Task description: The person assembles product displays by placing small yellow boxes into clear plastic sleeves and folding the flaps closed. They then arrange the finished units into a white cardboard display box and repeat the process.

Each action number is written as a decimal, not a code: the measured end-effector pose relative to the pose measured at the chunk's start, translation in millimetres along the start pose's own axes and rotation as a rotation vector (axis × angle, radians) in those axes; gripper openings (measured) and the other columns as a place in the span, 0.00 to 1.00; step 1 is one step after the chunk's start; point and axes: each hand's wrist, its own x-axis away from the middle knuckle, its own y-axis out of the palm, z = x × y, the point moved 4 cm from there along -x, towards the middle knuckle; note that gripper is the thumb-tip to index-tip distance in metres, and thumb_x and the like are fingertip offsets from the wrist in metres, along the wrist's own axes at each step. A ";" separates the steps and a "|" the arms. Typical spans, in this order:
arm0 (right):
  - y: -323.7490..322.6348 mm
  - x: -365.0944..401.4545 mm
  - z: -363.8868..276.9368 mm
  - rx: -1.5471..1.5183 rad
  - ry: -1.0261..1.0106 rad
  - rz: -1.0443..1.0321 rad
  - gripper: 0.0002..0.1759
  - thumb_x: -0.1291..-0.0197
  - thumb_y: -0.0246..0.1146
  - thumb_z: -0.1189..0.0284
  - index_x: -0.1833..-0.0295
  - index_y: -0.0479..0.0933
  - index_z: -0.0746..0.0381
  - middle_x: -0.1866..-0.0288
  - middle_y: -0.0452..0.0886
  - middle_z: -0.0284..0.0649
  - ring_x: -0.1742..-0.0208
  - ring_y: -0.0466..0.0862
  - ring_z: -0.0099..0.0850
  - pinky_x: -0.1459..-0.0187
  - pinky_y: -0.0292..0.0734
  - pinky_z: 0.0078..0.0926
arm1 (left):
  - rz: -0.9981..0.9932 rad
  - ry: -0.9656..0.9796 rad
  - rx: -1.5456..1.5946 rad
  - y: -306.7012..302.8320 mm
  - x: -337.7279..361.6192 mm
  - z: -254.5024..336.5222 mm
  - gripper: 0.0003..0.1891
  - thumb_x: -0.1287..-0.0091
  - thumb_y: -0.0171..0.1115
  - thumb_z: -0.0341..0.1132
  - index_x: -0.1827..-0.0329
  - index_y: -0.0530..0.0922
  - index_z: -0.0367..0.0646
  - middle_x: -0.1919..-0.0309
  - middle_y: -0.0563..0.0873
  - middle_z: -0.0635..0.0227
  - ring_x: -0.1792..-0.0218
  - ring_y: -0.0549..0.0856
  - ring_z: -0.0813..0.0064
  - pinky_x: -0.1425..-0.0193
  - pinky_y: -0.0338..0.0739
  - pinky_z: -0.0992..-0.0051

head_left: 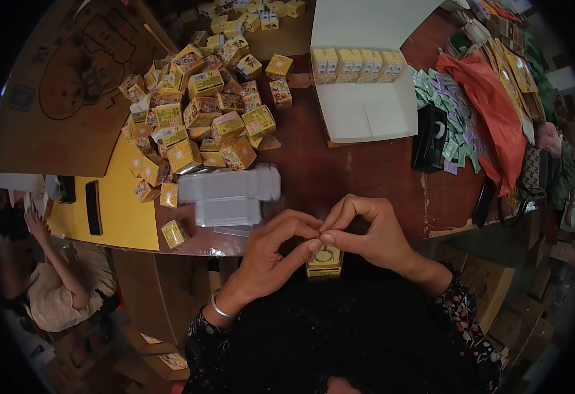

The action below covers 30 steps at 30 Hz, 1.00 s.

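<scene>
My left hand (279, 253) and my right hand (366, 233) meet over a small yellow box (324, 261) at the table's front edge. Both hands have thumb and fingertips pressed together near the box's top; whatever lies between them is too small to name. A dark ring-shaped mark shows on the box's near face. Clear plastic trays (228, 194) lie beyond my left hand. Farther back, a white open carton (366, 118) holds a row of small boxes (358, 64).
A large pile of small yellow boxes (202, 111) covers the back left. Green and purple packets (450, 111), a black holder (430, 138) and a red bag (498, 125) lie at the right. A dark phone-like object (94, 207) rests at left, near another person (64, 282).
</scene>
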 end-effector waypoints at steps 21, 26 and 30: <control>-10.6 15.0 11.2 0.089 -0.120 0.129 0.09 0.37 0.74 0.77 0.66 0.81 0.65 0.60 0.88 0.40 0.56 0.88 0.23 0.53 0.81 0.22 | 0.015 -0.057 0.230 18.4 15.1 -10.6 0.27 0.33 0.72 0.21 0.32 0.75 0.42 0.26 0.69 0.58 0.35 0.82 0.67 0.33 0.83 0.67; -6.8 15.2 11.7 0.122 -0.109 0.172 0.09 0.37 0.75 0.76 0.65 0.81 0.65 0.60 0.89 0.41 0.58 0.88 0.23 0.57 0.81 0.22 | 0.040 -0.068 0.309 20.7 16.0 -10.9 0.25 0.31 0.71 0.22 0.31 0.76 0.43 0.28 0.70 0.61 0.34 0.83 0.65 0.34 0.85 0.68; -4.9 13.7 7.2 0.176 -0.132 0.143 0.08 0.35 0.71 0.82 0.65 0.78 0.65 0.59 0.86 0.41 0.58 0.86 0.21 0.57 0.81 0.19 | 0.038 -0.049 0.321 20.1 16.6 -9.3 0.27 0.31 0.70 0.22 0.30 0.74 0.42 0.28 0.70 0.60 0.34 0.83 0.65 0.33 0.84 0.68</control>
